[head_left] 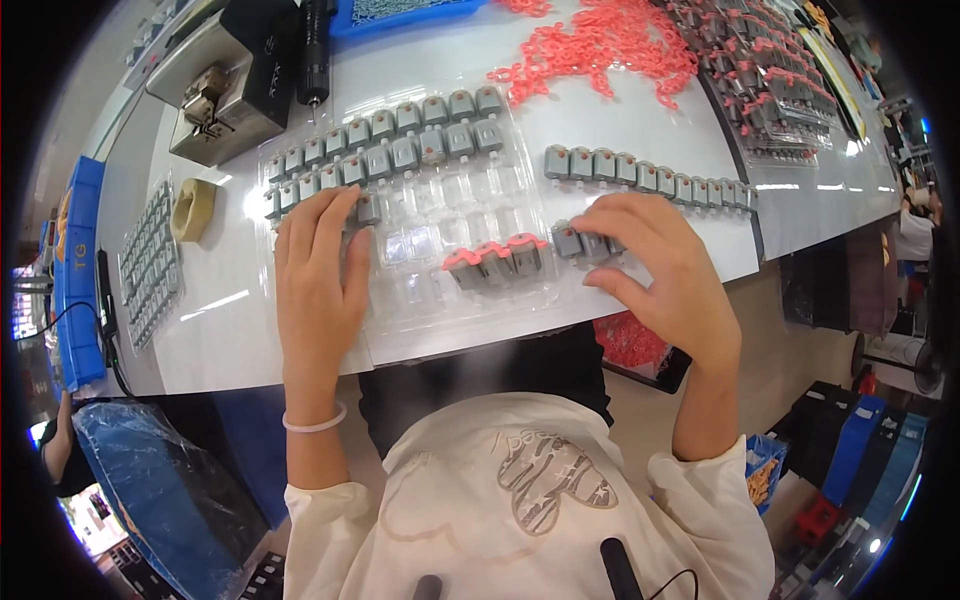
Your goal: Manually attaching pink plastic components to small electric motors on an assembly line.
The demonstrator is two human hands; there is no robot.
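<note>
A clear plastic tray lies in front of me, with rows of small grey housings in its far pockets. My left hand is over the tray's left part, fingers curled round grey housings, one of them showing between index finger and thumb. My right hand grips a short row of grey housings just right of the tray, thumb on the near side and fingers on the far side. Several housings with pink clips stand at the tray's near right.
A longer row of grey housings stands beyond my right hand. Loose pink clips are heaped farther back. At the back left are a metal-and-black machine, a black electric screwdriver and a blue bin. A tape roll lies left.
</note>
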